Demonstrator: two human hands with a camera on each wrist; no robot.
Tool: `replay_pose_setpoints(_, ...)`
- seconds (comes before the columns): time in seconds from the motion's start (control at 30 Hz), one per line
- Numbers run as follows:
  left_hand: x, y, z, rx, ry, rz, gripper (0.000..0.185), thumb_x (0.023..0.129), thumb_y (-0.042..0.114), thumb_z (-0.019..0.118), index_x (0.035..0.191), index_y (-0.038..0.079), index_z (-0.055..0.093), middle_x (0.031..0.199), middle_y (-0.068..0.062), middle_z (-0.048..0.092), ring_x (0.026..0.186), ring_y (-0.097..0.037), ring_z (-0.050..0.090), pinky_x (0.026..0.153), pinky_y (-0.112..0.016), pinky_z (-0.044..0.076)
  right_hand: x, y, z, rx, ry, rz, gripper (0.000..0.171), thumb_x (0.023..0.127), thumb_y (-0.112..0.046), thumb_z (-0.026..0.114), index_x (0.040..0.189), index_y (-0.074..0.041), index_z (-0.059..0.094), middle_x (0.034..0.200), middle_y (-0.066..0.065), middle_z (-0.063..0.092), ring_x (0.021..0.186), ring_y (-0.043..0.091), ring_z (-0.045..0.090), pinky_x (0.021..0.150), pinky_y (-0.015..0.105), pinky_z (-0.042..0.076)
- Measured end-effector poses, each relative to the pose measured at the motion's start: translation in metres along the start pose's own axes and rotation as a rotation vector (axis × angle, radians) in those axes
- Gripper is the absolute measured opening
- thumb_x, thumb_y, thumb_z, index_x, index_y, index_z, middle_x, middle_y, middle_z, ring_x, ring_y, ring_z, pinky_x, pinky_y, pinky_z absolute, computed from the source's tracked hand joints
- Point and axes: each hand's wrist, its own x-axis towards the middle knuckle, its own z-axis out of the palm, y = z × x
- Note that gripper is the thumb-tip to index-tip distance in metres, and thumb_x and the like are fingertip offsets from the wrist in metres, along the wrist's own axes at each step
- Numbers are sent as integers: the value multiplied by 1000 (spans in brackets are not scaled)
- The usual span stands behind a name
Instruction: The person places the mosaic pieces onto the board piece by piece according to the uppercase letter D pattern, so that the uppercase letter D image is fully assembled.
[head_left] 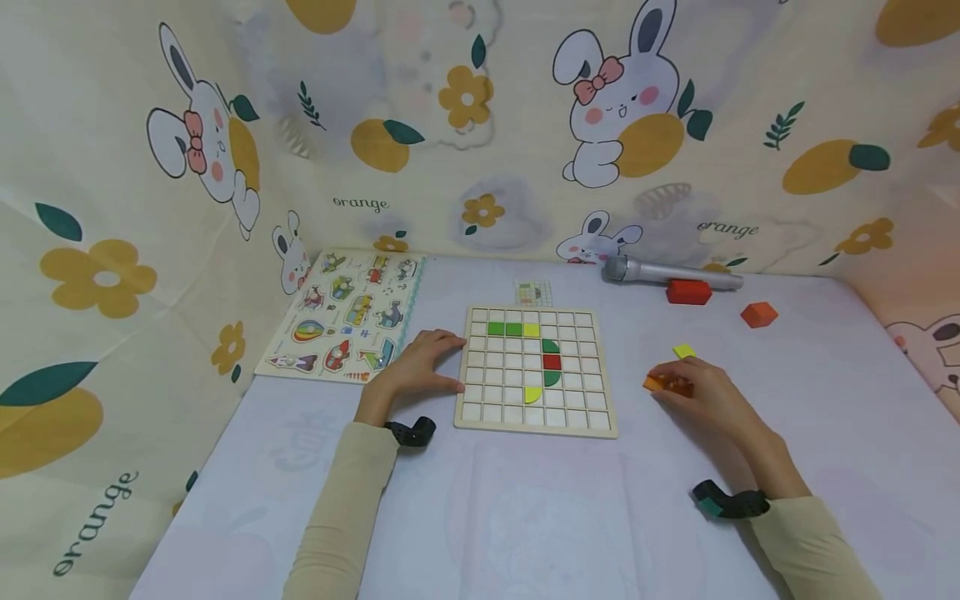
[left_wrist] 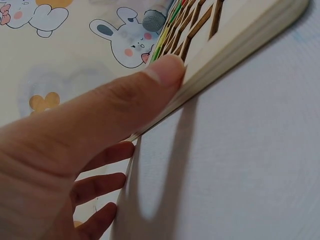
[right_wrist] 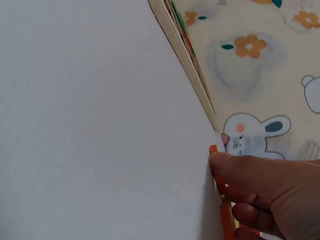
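boards (head_left: pixel 537 423) 2 | microphone (head_left: pixel 670 272) 1 | loose blocks (head_left: pixel 758 314) maybe 4 | hands (head_left: pixel 420 367) 2

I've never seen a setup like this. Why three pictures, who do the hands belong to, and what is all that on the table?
No machine here: a person wears three cameras. The wide picture comes from one on the head, the two close-ups from one on each wrist; the dark straps are visible on both forearms.

The left hand rests against the left edge of a wooden grid board, thumb on its rim. A few green, yellow and red pieces sit in the grid.

The right hand pinches an orange piece on the table, beside a loose yellow piece.

Further back lie a red block, an orange block, a grey microphone, a small pattern card and, to the left, a vehicle picture puzzle. Rabbit-print cloth surrounds everything.
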Motion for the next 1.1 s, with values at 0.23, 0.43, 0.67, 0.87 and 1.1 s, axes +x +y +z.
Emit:
replay_pose_setpoints(0.23,-1,1,-1,8,6,14,78,74,43,76,139,13,45,142,-10,39,131,-28,31,111,-45,27,3,-8,-3,30,-59,29,33,77,-13,76,107,-5,67,90,4,61,79,20,49,62,20,47)
replay_pose_setpoints(0.43,-1,0,0,5,1,2,79,74,44,76,139,14,44,143,-9,39,132,-27,30,111,-43,26,10,-18,-1,61,-36,-33,28,75,-9,76,102,-7,70,93,4,60,84,19,49,65,24,47)
replay_pose_setpoints(0.67,0,1,-1,8,1,5,78,74,43,76,139,14,44,142,-10,39,132,-27,31,111,-44,26,25,-49,11,154,-50,-117,28,78,-10,74,105,-8,70,97,1,64,86,17,52,72,24,50)
replay_pose_setpoints(0.87,-1,3,-2,-1,-2,6,78,73,42,77,139,13,45,143,-10,39,132,-28,30,111,-45,26,37,-78,32,165,-37,-253,29,77,-14,77,104,-9,69,94,-1,64,80,14,51,65,23,47)
replay_pose_setpoints(1.1,-1,2,-2,-1,-4,-4,79,73,42,77,139,13,45,143,-10,39,133,-28,30,111,-44,26,46,-107,59,205,-12,-383,22,77,-19,77,98,-15,70,94,-7,63,78,9,53,64,21,48)
